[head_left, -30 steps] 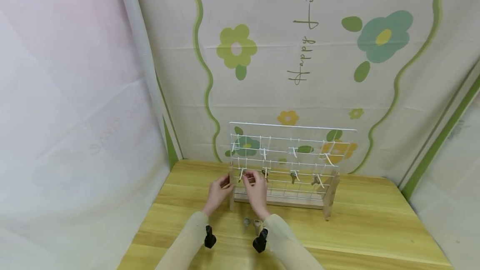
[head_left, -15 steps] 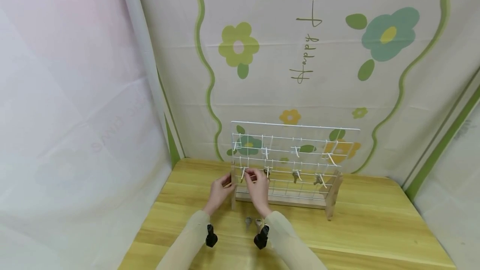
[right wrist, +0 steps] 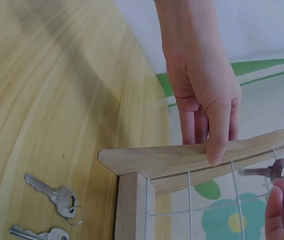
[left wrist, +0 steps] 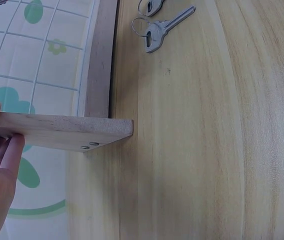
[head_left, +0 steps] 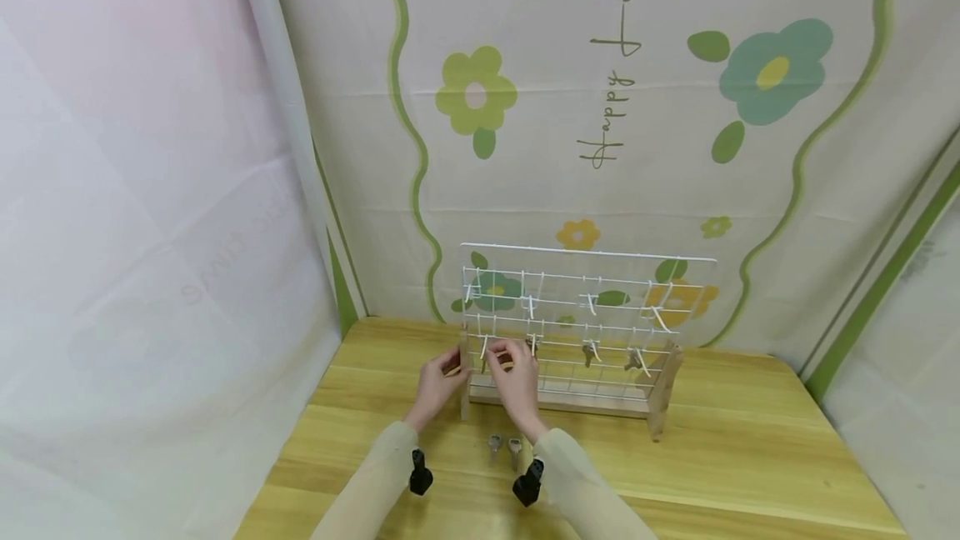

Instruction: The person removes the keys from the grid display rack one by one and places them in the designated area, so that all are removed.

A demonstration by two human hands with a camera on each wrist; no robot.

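A white wire grid rack (head_left: 592,323) with wooden sides stands on the table and bears two rows of hooks. My left hand (head_left: 437,386) grips its left wooden side panel (left wrist: 57,127), thumb on one face and fingers on the other. At the lower left hook, the right hand (head_left: 516,377) pinches a small key (right wrist: 262,171) at its head end; the ring is mostly hidden by the fingers. More keys hang on the lower hooks to the right, one of them a brownish key (head_left: 587,355). The upper hooks bear no keys.
Two loose silver keys with rings, a left key (head_left: 494,445) and a right key (head_left: 514,448), lie on the wooden table (head_left: 712,482) in front of the rack. A flower-printed cloth (head_left: 525,182) hangs close behind, and a white cloth (head_left: 150,273) borders the left.
The right hand has made only small movements at the lower left hook, its wrist shifting slightly right, so the right loose key shows more fully. The left hand keeps its grip.
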